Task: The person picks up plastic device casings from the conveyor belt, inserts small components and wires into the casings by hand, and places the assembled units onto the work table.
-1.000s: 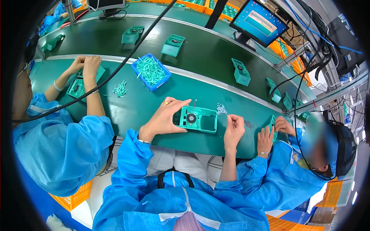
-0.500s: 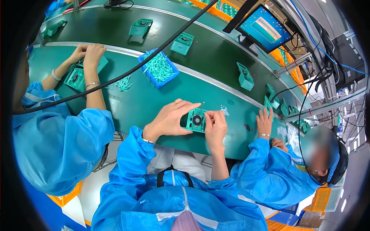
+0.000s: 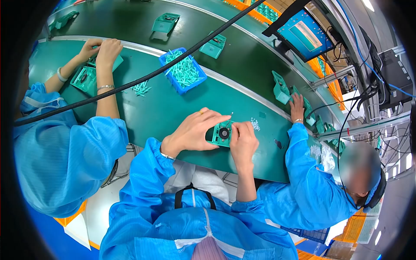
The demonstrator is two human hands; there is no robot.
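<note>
My left hand (image 3: pixel 194 132) is closed around a green plastic housing (image 3: pixel 215 138), thumb on the near edge and fingers on the far edge. A round black part that looks like a small speaker (image 3: pixel 224 133) sits inside it. My right hand (image 3: pixel 245 142) is at the housing's right side, thumb and fingers pinched together; whatever lies between them is hidden. A thin dark strand with a pale tip (image 3: pixel 232 114) sticks up at the far edge, near my left fingertips. Small whitish pieces (image 3: pixel 255 124) lie scattered just beyond my right hand.
A blue bin (image 3: pixel 189 85) of green plastic pieces stands ahead, with a loose pile (image 3: pixel 141 88) left of it. Similar housings (image 3: pixel 213 46) sit on the dark conveyor (image 3: pixel 125 22). A black cable (image 3: pixel 147 78) crosses the view. Co-workers sit on both sides; a monitor (image 3: pixel 304 34) is at upper right.
The right co-worker's hand has moved from the table forward to a housing on the conveyor. My hands stay on the housing with little visible movement. The view has shifted slightly.
</note>
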